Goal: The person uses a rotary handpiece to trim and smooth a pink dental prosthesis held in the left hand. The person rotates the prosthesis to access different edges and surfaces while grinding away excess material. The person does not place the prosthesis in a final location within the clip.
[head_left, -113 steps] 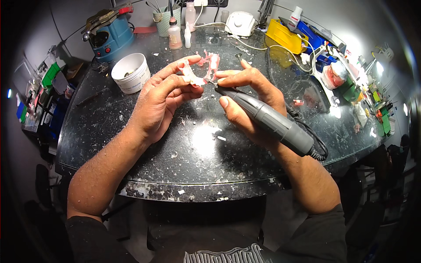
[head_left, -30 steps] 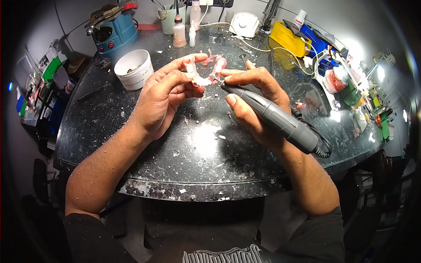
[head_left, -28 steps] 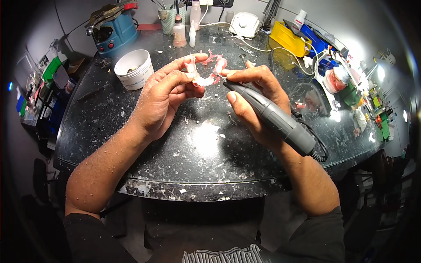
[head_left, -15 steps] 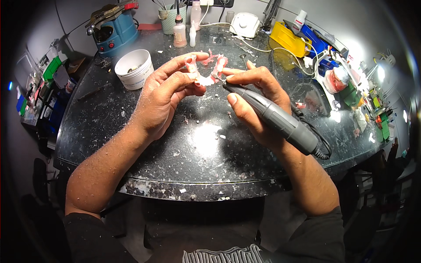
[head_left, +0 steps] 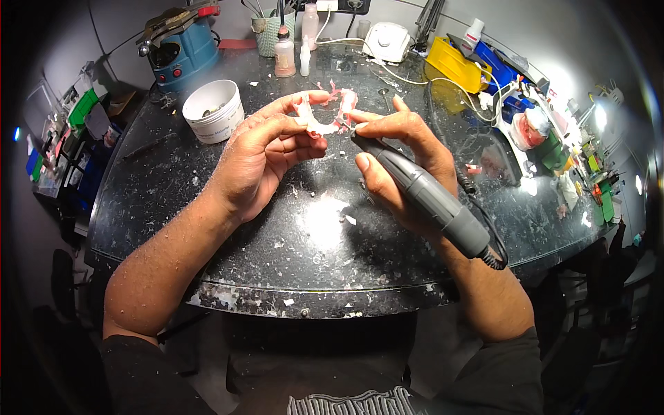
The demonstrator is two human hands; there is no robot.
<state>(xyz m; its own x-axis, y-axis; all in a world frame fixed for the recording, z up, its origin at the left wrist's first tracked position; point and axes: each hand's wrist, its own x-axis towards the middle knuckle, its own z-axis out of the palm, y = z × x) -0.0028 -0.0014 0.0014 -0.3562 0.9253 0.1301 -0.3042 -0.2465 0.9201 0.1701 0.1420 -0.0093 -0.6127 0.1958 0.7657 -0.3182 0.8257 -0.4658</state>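
Note:
A horseshoe-shaped denture [head_left: 347, 104], pink and whitish, is pinched at its left side between the thumb and fingers of my left hand [head_left: 257, 145]. It is held above the dark worktop, its open end pointing away from me. Wrapped in my right hand [head_left: 409, 135] is a black rotary handpiece [head_left: 427, 194], gripped like a pen, with a coiled cord trailing from its back end. The handpiece's tip is at the denture's right side; whether it touches cannot be made out. My right index finger reaches close to the denture.
Left of my hand stands a white tub [head_left: 214, 111] with small things inside. Behind are a blue machine [head_left: 183, 59], a dropper bottle [head_left: 284, 55] and a white control box [head_left: 387, 41]. Yellow bin [head_left: 453, 63] and clutter sit at right. White chips litter the dark worktop [head_left: 277, 256].
The denture has tilted in my left hand, showing more of its curved shape. The back end of the handpiece has swung down and slightly left, its tip staying near the denture.

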